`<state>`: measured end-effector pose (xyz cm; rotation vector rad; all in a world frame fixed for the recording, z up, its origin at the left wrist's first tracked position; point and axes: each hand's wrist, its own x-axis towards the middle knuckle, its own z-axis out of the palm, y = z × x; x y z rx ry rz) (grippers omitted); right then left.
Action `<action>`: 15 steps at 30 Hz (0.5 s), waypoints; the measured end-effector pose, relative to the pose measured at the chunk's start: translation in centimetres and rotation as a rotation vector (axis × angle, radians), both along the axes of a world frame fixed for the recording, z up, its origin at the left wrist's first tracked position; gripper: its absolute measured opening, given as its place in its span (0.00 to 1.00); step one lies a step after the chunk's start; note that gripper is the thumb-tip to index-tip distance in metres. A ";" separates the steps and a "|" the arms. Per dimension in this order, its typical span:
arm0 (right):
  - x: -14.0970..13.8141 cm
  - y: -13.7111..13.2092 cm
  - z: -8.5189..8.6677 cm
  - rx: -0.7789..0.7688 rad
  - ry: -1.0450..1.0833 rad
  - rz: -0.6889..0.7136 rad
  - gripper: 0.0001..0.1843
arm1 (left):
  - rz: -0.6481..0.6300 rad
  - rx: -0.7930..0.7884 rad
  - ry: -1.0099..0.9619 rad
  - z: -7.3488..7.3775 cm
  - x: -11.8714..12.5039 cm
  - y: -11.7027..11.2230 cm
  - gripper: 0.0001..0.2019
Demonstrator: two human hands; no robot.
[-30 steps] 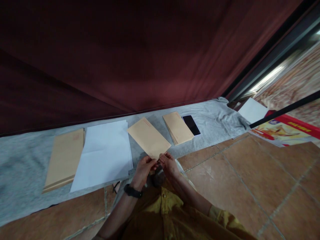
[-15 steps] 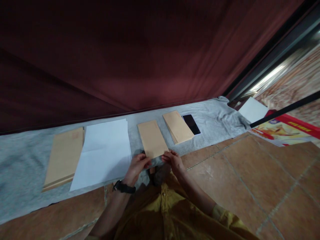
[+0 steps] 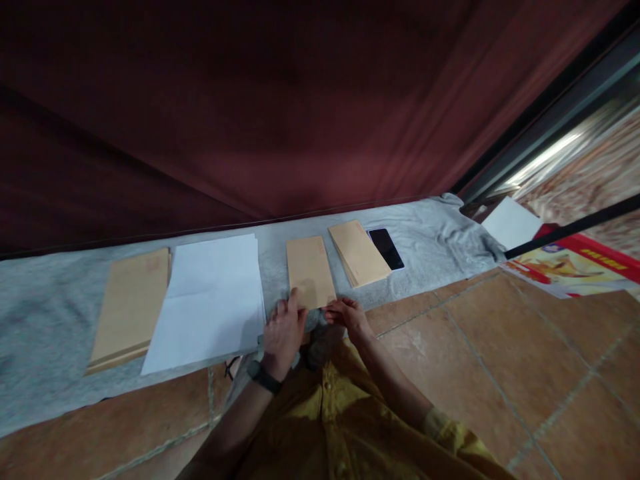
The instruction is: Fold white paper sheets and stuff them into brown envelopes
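A brown paper envelope (image 3: 311, 270) lies lengthwise before me on the grey cloth, its near end between my hands. My left hand (image 3: 284, 331), back upward, has its near left corner, one finger on top and the thumb by the near edge. At the near right corner, my right hand (image 3: 349, 315) pinches the paper between thumb and fingers. A stack of similar envelopes (image 3: 360, 253) rests just to the right, against a dark-screened phone (image 3: 386, 249). White paper sheets (image 3: 210, 300) lie to the left, overlapping another pile of brown envelopes (image 3: 131, 300).
The grey cloth (image 3: 430, 233) covers a long narrow surface beside a dark red curtain (image 3: 280, 120). Tiled floor (image 3: 450, 360) runs along the near side. A red and yellow printed box (image 3: 575, 263) and a white panel (image 3: 511, 222) stand at the right, near a black bar (image 3: 575, 227).
My left hand has turned back-upward and moved onto the envelope's near left corner. The envelope now lies straighter, its far end shifted right. My right hand stays at its corner.
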<state>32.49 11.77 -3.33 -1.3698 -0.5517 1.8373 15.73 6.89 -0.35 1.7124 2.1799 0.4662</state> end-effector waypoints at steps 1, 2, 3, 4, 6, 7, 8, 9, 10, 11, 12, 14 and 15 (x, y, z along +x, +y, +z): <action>0.0 0.0 0.0 0.000 -0.004 0.003 0.16 | -0.058 0.027 0.118 0.0 0.3 -0.2 0.26; 0.0 0.0 0.0 0.000 -0.006 0.007 0.16 | -0.114 0.058 0.208 0.0 0.6 -0.4 0.26; 0.0 0.0 0.1 0.000 -0.008 0.011 0.16 | -0.166 0.085 0.272 -0.2 0.8 -0.5 0.26; 0.1 0.0 0.1 0.001 -0.009 0.016 0.15 | -0.215 0.105 0.312 -0.5 1.0 -0.5 0.27; 0.1 0.0 0.2 0.002 -0.009 0.028 0.15 | -0.289 0.129 0.346 -1.1 1.3 -0.5 0.29; 0.2 0.0 0.2 0.003 -0.009 0.033 0.15 | -0.318 0.135 0.351 -1.4 1.4 -0.3 0.29; 0.2 0.1 0.3 0.002 -0.011 0.034 0.15 | -0.341 0.140 0.351 -1.6 1.5 -0.2 0.30; 0.2 0.1 0.3 0.000 -0.015 0.033 0.15 | -0.363 0.144 0.348 -1.8 1.6 0.0 0.30; 0.3 0.1 0.3 -0.002 -0.018 0.032 0.16 | -0.385 0.147 0.343 -2.0 1.7 0.3 0.30; 0.3 0.1 0.4 -0.006 -0.021 0.032 0.16 | -0.405 0.146 0.339 -2.0 1.7 0.5 0.29; 0.3 0.1 0.4 -0.008 -0.023 0.033 0.16 | -0.423 0.144 0.337 -2.1 1.8 0.7 0.29; 0.4 0.2 0.4 -0.013 -0.024 0.041 0.15 | -0.450 0.140 0.338 -2.1 1.9 1.0 0.28; 0.4 0.2 0.4 -0.015 -0.023 0.046 0.15 | -0.464 0.139 0.339 -2.2 1.9 1.0 0.28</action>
